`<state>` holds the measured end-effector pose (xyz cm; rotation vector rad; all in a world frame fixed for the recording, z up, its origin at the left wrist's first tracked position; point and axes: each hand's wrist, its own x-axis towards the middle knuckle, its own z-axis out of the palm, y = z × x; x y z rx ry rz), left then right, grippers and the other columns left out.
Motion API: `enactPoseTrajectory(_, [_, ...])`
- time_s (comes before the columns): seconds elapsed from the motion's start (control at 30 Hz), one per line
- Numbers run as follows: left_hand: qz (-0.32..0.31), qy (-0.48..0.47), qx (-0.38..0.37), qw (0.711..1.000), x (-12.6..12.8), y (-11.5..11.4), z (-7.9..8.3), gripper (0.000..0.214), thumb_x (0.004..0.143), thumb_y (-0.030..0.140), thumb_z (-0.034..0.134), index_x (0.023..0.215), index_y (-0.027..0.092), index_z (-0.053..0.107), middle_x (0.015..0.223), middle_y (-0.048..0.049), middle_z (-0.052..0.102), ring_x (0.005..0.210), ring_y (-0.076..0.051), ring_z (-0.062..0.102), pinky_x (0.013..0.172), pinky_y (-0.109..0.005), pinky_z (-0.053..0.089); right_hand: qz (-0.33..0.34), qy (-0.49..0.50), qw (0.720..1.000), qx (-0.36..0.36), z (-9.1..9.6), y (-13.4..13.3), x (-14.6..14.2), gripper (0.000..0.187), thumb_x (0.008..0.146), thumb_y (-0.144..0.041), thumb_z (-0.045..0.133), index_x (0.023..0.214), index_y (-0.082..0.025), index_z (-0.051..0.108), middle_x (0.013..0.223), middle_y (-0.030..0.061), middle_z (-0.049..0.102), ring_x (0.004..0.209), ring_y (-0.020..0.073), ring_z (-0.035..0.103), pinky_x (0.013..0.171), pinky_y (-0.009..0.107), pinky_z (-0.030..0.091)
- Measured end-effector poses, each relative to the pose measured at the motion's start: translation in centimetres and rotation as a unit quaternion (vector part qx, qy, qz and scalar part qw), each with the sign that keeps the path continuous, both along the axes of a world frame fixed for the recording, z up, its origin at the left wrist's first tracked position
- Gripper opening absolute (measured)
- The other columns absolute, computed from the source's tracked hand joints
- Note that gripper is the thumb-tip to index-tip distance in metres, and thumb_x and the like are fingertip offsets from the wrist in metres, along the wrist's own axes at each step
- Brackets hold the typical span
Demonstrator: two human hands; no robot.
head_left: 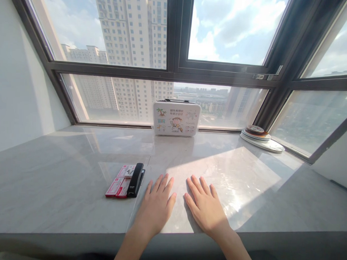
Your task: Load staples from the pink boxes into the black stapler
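My left hand (pixel 156 205) lies palm down on the marble-like sill, fingers stretched out and holding nothing. To its left, a small gap away, is a black stapler (pixel 136 180). Small red and white boxes (pixel 118 185), probably of staples, lie flat against the stapler's left side. My right hand (pixel 203 205) also rests palm down, fingers apart, with nothing in it. Straight ahead of both hands, a white case (pixel 176 119) with cartoon prints and a dark top handle stands upright by the window.
The pale stone sill (pixel 74 202) ends at a front edge under my wrists. A stack of plates or round dishes (pixel 260 137) sits in the far right corner. Dark window frames (pixel 172 75) border the back, and sunlight glares on the sill at right.
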<state>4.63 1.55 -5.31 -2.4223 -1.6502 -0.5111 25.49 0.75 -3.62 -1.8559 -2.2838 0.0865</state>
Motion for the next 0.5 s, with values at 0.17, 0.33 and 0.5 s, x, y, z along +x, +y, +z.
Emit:
enactPoseTrajectory(0.17, [-0.002,-0.002,-0.006,1.000,-0.02,0.00,-0.03,0.054,0.107,0.040,0.040,0.159,0.030,0.039,0.167,-0.0050,0.032,0.155,-0.029,0.031,0.123,-0.059,0.033,-0.002,0.008,1.000,0.009,0.08,-0.13,-0.04,0.057,0.108,-0.047,0.034,0.161,-0.029,0.038,0.171,-0.0016,0.021,0.159,0.0321,0.012,0.125,0.059,0.016])
enactPoseTrajectory(0.33, [-0.003,-0.009,-0.002,1.000,-0.04,-0.05,-0.05,0.053,0.106,0.039,0.042,0.159,0.031,0.040,0.167,-0.0046,0.034,0.155,-0.028,0.032,0.123,-0.057,0.034,-0.001,0.003,1.000,0.009,-0.04,-0.11,-0.01,0.054,0.108,-0.046,0.034,0.157,-0.026,0.045,0.170,0.0004,0.024,0.158,0.0328,0.013,0.125,0.060,0.017])
enactPoseTrajectory(0.5, [-0.003,-0.017,-0.005,1.000,-0.04,-0.16,0.16,0.046,0.106,0.040,0.042,0.151,0.030,0.048,0.166,-0.0051,0.036,0.155,-0.028,0.032,0.123,-0.057,0.034,-0.003,-0.007,1.000,0.010,-0.28,-0.02,-0.07,0.055,0.108,-0.046,0.032,0.154,-0.022,0.050,0.170,0.0017,0.026,0.158,0.0327,0.014,0.125,0.059,0.020])
